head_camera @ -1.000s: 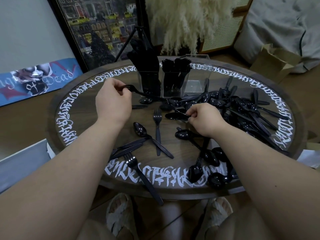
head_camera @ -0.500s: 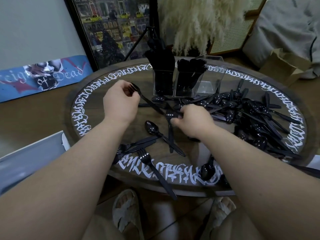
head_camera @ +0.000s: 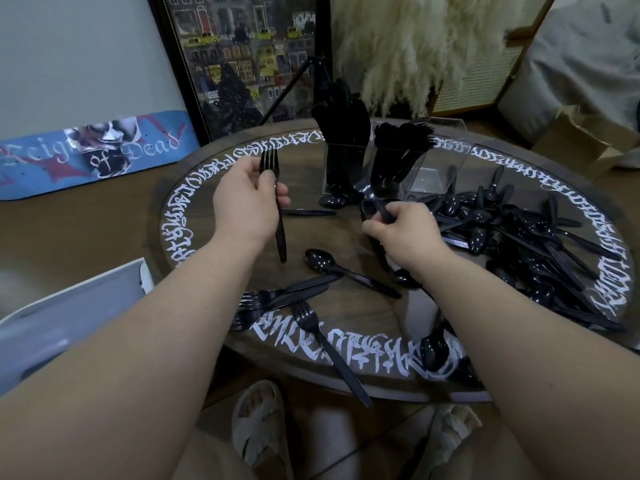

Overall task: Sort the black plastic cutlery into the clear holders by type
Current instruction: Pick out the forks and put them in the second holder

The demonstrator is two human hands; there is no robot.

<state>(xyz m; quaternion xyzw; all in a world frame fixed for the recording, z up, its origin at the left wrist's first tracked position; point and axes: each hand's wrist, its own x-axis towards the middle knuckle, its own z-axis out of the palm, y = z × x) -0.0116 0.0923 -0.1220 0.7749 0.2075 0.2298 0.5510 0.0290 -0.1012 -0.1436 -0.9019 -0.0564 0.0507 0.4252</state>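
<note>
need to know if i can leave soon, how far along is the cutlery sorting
Partly done. Two clear holders are packed with black cutlery; the third holder looks empty. The left hand holds a fork, and the right hand grips a blurred piece. A big pile and loose forks and spoons still wait on the table.

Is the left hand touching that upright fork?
Touching. The head view shows the left hand gripping the fork, its fingers curled round the handle.
</note>
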